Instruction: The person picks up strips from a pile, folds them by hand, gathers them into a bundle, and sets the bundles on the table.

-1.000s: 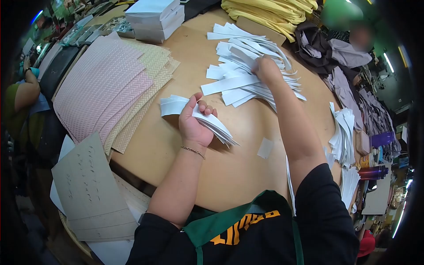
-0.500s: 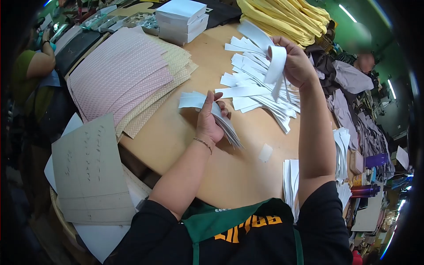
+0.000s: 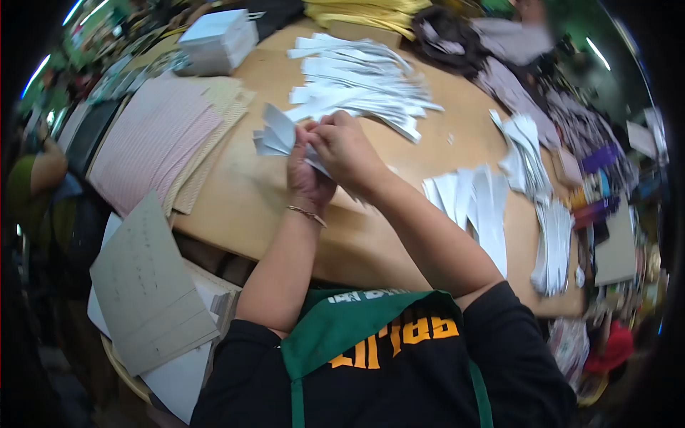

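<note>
My left hand (image 3: 309,175) is closed round a bundle of white strips (image 3: 277,135), whose ends fan out to the left of the fingers. Touching it from the right, my right hand (image 3: 346,150) has its fingers pinched at the bundle, on a white strip that is mostly hidden. Just beyond both hands lies a large spread pile of white strips (image 3: 357,78). More white strips (image 3: 467,207) lie to the right of my right forearm.
Pink woven sheets (image 3: 153,139) lie left, with grey card (image 3: 153,285) nearer me. White boxes (image 3: 217,43) and yellow cloth (image 3: 367,13) stand at the back. Further strip bundles (image 3: 524,153) are at the right. Another person's arm (image 3: 48,170) shows far left.
My right hand has come down from above the pile with a strip and now meets my left hand at the bundle. The view has shifted, showing more of the table's right side.
</note>
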The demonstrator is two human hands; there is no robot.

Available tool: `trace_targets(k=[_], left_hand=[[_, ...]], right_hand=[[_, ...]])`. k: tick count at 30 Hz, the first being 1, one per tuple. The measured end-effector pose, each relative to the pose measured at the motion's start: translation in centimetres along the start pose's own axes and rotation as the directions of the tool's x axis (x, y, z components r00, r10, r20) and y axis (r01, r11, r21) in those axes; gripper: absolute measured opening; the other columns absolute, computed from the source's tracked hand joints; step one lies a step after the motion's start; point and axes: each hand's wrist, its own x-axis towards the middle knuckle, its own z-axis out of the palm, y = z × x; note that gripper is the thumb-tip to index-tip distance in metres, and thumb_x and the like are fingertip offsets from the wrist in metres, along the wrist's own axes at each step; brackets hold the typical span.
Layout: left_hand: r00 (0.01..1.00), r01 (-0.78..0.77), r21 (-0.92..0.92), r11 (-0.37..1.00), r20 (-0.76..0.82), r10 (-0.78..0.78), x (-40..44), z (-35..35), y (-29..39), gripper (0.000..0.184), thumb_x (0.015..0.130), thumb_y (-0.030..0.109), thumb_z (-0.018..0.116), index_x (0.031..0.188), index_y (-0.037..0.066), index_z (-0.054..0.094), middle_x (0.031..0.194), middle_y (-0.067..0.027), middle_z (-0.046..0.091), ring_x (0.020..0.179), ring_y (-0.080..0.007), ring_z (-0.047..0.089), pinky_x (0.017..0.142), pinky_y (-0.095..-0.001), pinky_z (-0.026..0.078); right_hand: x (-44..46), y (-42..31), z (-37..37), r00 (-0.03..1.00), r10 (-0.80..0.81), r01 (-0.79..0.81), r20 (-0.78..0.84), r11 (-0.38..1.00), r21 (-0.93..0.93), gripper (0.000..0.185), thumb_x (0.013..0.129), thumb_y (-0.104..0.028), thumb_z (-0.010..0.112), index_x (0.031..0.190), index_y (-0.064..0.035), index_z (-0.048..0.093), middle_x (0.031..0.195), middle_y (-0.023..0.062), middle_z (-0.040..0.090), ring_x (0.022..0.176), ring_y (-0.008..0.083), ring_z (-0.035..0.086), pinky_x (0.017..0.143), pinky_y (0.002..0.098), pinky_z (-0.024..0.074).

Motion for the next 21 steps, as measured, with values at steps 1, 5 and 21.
trace_targets(k=[1,5,21], left_hand=[[0.999,0.033,0.043,0.999,-0.035,-0.032,-0.4,0.7,-0.6,0.04,0.081,0.043,0.05,0.097,0.006,0.049,0.111,-0.0098,0.048,0.101,-0.0204,0.047,0.09,-0.0353,0.036],[0.993,0.104,0.018,0.994,-0.057,-0.102,-3.4,3.6,-2.2,0.025,0.085,0.031,0.044,0.085,0.007,0.051,0.116,-0.0116,0.045,0.112,-0.023,0.036,0.096,-0.0387,0.03],[0.985,0.134,0.874,0.467,-0.064,-0.163,-0.4,4.1,-17.2,0.058,0.085,0.031,0.044,0.128,-0.001,0.022,0.13,-0.0138,0.027,0.122,-0.0219,0.023,0.099,-0.0346,0.019]], right_hand=[[-1.5,0.5,-0.3,0.999,0.033,-0.032,0.0,0.992,0.118,0.019,0.079,-0.016,0.053,0.085,0.0009,0.057,0.096,0.0192,0.053,0.089,0.0276,0.052,0.078,0.0327,0.0391],[-7.3,0.9,-3.0,0.972,0.2,-0.234,0.121,0.799,0.554,0.038,0.078,-0.02,0.058,0.109,-0.0036,0.043,0.1,0.0117,0.052,0.093,0.0173,0.049,0.082,0.0285,0.0382],[-23.6,5.7,-12.9,0.804,0.515,-0.562,-0.298,0.822,-0.095,0.039,0.075,-0.014,0.056,0.11,0.0009,0.046,0.103,0.0226,0.046,0.09,0.0358,0.048,0.075,0.0362,0.0414]])
